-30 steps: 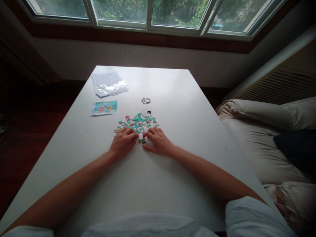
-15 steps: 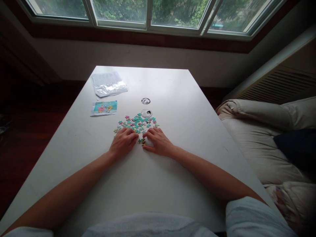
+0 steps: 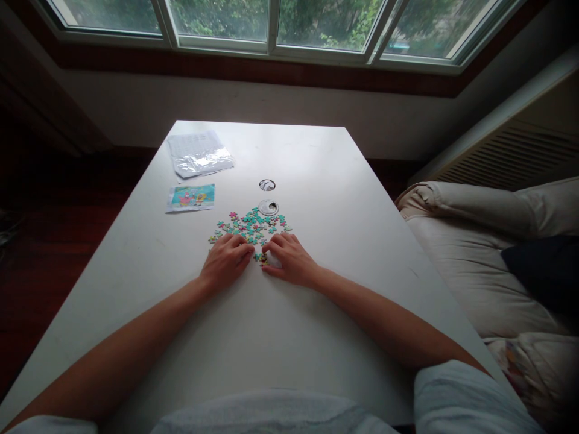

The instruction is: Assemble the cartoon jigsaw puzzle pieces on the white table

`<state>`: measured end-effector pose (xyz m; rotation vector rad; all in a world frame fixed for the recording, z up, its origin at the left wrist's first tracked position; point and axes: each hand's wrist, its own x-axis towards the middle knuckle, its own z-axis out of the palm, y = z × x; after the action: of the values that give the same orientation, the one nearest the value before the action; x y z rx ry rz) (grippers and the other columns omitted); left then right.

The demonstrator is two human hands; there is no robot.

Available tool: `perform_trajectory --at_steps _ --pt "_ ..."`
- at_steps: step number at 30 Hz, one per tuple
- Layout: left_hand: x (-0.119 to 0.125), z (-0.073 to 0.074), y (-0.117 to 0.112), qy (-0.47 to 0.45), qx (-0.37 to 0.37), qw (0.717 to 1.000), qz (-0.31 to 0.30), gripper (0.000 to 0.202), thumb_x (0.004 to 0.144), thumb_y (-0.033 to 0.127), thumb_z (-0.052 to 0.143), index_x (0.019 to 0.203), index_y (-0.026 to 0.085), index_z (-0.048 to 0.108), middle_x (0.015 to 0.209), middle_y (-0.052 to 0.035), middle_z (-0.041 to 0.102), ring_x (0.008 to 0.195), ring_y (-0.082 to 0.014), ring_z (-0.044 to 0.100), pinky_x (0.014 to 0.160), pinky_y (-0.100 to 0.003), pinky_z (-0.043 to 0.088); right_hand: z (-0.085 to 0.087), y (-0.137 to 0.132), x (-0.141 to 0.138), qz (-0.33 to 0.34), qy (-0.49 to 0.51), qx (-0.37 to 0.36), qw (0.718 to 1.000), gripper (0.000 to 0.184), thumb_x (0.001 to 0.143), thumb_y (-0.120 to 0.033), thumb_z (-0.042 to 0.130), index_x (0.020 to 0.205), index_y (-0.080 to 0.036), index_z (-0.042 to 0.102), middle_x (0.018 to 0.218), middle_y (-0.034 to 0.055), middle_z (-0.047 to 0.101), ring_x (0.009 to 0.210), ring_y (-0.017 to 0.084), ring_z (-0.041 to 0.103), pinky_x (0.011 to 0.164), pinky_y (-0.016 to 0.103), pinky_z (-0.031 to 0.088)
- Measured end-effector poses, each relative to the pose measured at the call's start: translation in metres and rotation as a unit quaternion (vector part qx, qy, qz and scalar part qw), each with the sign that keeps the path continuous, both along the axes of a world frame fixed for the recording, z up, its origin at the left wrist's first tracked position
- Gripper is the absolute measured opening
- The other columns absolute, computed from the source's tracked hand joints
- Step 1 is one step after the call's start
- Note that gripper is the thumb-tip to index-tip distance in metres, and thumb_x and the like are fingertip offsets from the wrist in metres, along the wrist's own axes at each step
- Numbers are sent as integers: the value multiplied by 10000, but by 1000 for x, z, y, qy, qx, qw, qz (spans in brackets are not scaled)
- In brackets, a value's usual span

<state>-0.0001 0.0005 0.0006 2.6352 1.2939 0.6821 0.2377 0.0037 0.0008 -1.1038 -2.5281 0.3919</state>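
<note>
Several loose jigsaw puzzle pieces [image 3: 253, 224], mostly turquoise with some pink and yellow, lie in a pile on the white table. At the pile's near left edge rests my left hand [image 3: 227, 258], its fingers curled and thumb drawn in; whatever they pinch is hidden. Facing it, my right hand [image 3: 289, 258] has its thumb and index finger around a small cluster of puzzle pieces [image 3: 261, 258], dark yellow and turquoise, flat on the table. The fingertips of the left hand end just beside that cluster.
Left of the pile lies a picture card [image 3: 194, 197] with cartoon figures. Behind it is a clear plastic bag [image 3: 201, 155] holding paper. Two round fittings, a ringed one [image 3: 268, 207] and a smaller one [image 3: 266, 185], sit in the table [image 3: 307, 157]. A sofa [image 3: 470, 259] stands at right.
The small cluster of pieces between my hands has turned or shifted very slightly. Both hands stay in nearly the same place, and the pile is unchanged.
</note>
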Motion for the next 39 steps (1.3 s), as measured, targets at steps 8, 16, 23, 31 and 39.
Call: perform_trajectory --at_steps 8,16,23,31,39 --pt "0 -1 0 1 -2 1000 -3 191 992 277 524 1003 244 712 968 -47 656 930 -208 548 865 -374 458 0 0 1 1 -2 8 1000 319 883 -462 684 1101 -237 624 1080 79 600 1068 261 488 972 412 356" --pt "0 0 -2 1 0 1000 -10 189 990 273 527 1013 244 713 988 -49 661 943 -208 552 863 -376 464 2 7 12 -28 25 36 999 221 960 -413 585 1093 -242 632 1075 78 636 1052 258 516 972 416 350" --pt "2 3 -6 8 -5 999 -45 197 991 247 510 1040 244 700 1049 -59 679 983 -218 557 887 -395 469 7 26 38 -145 51 54 987 177 979 -262 489 960 -222 661 971 77 656 939 246 542 888 404 378" --pt "6 7 -10 22 -5 994 -107 219 997 249 491 1096 253 686 1094 -63 685 1024 -219 569 938 -409 468 -1 34 43 -151 56 53 986 149 944 -238 520 916 -220 665 893 60 650 880 231 548 855 384 388" --pt "8 11 -12 11 -20 991 -135 237 991 237 491 1136 254 677 1125 -70 689 1066 -217 574 976 -411 477 -4 33 39 -137 46 62 988 154 960 -253 524 906 -223 665 883 54 650 873 225 540 853 377 390"
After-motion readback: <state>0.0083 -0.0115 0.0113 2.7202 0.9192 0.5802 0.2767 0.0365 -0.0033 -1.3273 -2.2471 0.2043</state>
